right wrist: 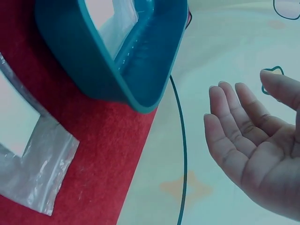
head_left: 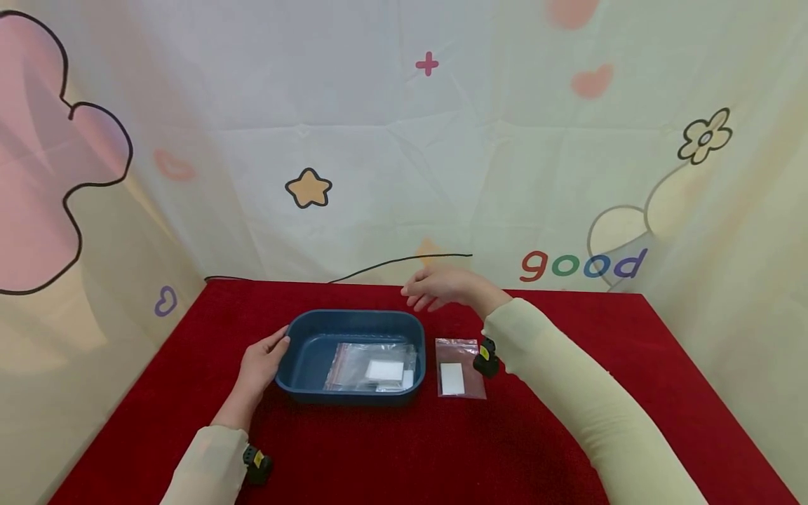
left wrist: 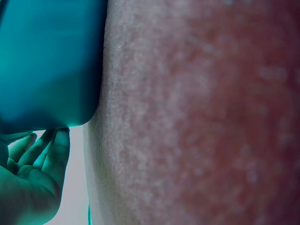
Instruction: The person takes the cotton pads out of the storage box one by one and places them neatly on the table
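Note:
A dark blue plastic bin [head_left: 315, 396] stands on the red cloth, holding several clear zip bags [head_left: 347, 358] with white cards inside. At its left end my left hand [head_left: 260, 359] holds the wall, thumb at the rim and fingertips against the outside [left wrist: 44, 168]. My right hand [head_left: 442, 286] is raised past the bin's far right corner, its fingers loosely bent and nothing in them [right wrist: 258, 145]. To the right of the bin lies one zip bag [head_left: 473, 382] with a white card in it, below my right wrist.
Red cloth [head_left: 379, 456] covers the table. A pale printed curtain [head_left: 379, 210] hangs behind its far edge and along both sides. Each wrist wears a small black camera, the right one [head_left: 486, 358] overlapping the loose zip bag in the head view.

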Action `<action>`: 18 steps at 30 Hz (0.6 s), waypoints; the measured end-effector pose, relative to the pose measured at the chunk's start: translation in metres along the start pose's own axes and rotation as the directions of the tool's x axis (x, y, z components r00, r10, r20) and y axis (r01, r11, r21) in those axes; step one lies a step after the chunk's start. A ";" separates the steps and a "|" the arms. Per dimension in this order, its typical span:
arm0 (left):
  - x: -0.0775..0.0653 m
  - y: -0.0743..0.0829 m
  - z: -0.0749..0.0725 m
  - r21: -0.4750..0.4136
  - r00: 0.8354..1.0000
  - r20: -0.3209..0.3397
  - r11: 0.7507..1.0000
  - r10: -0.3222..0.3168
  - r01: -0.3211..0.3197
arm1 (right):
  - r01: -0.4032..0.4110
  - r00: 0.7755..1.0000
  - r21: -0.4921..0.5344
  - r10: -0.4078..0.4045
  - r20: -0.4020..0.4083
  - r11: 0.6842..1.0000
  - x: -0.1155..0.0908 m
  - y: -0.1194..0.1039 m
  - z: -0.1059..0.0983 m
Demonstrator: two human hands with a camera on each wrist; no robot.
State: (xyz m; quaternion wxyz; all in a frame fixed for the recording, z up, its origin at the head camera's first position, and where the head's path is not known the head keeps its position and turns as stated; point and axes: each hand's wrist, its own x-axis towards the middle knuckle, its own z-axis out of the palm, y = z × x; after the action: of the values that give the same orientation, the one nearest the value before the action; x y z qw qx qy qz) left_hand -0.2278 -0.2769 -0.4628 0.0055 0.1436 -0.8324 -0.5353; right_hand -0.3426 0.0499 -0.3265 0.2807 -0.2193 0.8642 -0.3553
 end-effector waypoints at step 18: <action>0.000 0.001 0.000 0.000 1.000 0.004 1.000 -0.007 0.007 | -0.081 0.994 0.031 0.078 0.077 0.996 0.039 -0.009 0.024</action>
State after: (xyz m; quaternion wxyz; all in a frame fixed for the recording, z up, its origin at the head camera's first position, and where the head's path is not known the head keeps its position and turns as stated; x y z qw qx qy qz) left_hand -0.2277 -0.2761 -0.4622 0.0018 0.1452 -0.8320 -0.5355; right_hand -0.3549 0.0095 -0.3467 0.3309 -0.1932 0.8548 -0.3501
